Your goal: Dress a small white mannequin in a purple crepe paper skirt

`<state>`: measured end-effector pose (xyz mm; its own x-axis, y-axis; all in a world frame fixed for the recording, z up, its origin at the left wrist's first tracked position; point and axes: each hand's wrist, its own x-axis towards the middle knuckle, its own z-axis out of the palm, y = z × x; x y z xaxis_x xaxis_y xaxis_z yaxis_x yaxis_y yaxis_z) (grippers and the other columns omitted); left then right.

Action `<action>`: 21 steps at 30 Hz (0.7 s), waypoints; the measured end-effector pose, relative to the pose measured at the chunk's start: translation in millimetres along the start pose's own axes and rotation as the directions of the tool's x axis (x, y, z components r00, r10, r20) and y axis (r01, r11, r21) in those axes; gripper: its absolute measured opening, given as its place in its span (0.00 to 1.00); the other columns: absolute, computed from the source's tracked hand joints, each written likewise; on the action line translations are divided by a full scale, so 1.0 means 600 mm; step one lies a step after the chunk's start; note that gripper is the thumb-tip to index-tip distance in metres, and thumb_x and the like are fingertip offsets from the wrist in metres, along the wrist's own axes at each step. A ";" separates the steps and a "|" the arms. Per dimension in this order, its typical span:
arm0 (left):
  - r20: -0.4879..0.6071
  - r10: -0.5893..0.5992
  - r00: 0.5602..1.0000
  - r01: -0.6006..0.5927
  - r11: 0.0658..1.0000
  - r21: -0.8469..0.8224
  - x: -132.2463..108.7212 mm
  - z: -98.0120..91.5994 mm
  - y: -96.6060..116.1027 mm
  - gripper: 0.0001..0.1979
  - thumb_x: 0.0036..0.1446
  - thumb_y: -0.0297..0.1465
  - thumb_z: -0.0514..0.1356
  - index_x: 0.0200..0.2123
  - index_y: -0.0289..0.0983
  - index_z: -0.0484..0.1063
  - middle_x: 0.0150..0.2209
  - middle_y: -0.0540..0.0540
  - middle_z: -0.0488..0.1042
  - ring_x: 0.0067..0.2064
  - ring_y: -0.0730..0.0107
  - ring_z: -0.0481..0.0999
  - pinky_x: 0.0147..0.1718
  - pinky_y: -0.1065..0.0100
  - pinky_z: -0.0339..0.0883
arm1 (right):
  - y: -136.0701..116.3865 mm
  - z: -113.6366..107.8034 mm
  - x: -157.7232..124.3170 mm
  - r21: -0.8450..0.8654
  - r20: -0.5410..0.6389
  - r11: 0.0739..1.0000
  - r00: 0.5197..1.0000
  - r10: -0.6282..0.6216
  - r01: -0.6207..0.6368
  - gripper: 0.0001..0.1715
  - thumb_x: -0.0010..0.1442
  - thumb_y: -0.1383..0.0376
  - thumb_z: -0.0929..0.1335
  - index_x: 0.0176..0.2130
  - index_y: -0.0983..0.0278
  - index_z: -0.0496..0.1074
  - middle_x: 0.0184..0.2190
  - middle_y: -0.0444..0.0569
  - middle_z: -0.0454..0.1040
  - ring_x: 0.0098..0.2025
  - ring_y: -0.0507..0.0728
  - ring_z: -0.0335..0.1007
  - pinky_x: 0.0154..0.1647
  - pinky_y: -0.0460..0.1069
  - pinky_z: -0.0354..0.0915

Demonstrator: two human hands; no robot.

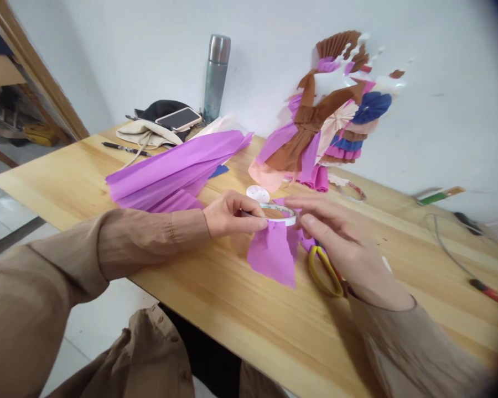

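My left hand (232, 214) pinches the near rim of a white tape roll (281, 212) together with a piece of purple crepe paper (274, 251) that hangs down from it. My right hand (336, 237) reaches in from the right, fingers extended and resting against the roll's far side. Yellow-handled scissors (323, 271) lie on the wooden table (216, 298) under my right hand. A small white round lid (258, 193) sits just behind the roll.
A large folded purple paper sheet (174, 168) lies to the left. Colourful pleated paper decorations (327, 121) lean on the wall. A steel flask (216, 77), phone (178, 118), bag, pen (124, 148), another tape ring (352, 191), red-handled tool (492, 293) and cable are also on the table.
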<state>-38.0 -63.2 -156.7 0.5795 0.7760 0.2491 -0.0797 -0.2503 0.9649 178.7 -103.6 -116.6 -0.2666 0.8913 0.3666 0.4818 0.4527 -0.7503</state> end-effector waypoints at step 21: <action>0.055 -0.150 0.987 0.149 0.988 0.029 -0.002 -0.005 0.013 0.07 0.49 0.31 0.65 0.23 0.32 0.76 0.19 0.50 0.74 0.22 0.77 0.71 0.22 0.76 0.62 | 0.005 0.022 -0.001 -0.140 0.072 0.987 0.995 -0.064 0.073 0.10 0.62 0.62 0.67 0.38 0.56 0.80 0.35 0.50 0.81 0.37 0.60 0.77 0.37 0.56 0.70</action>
<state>-41.5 -64.4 -149.5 0.6284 0.7719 0.0961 0.0312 -0.1485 0.9884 169.3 -103.0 -126.0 -0.3563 0.8567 0.3729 0.5732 0.5156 -0.6369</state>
